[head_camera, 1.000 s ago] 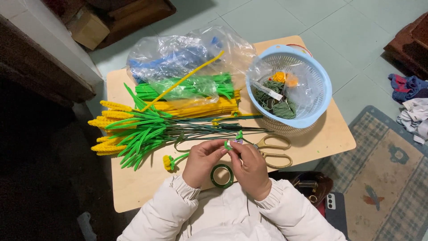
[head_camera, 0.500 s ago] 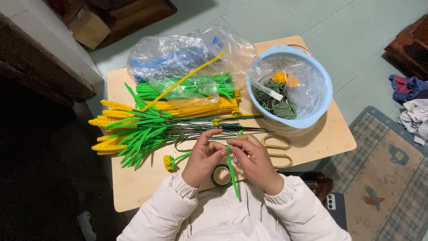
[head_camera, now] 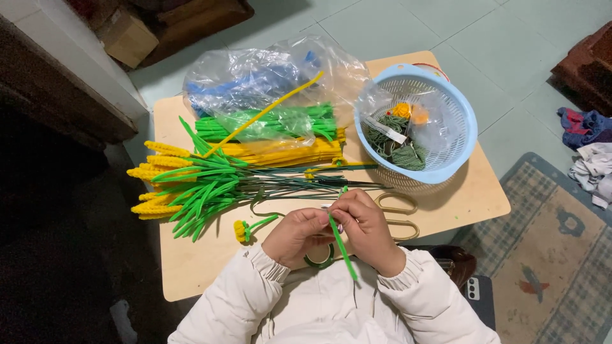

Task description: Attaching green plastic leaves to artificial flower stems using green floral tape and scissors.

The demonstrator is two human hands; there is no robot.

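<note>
Green pipe cleaner (head_camera: 341,245) between both hands.

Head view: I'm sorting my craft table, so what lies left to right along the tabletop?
Finished yellow-and-green stems → small yellow flower → left hand → green pipe cleaner → right hand → blue basket.

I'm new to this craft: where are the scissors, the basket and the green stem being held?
scissors (head_camera: 400,213), head view, on a handle loop.
basket (head_camera: 468,137), head view, on its blue rim.
green stem (head_camera: 344,251), head view, mid-length below the hands.
</note>
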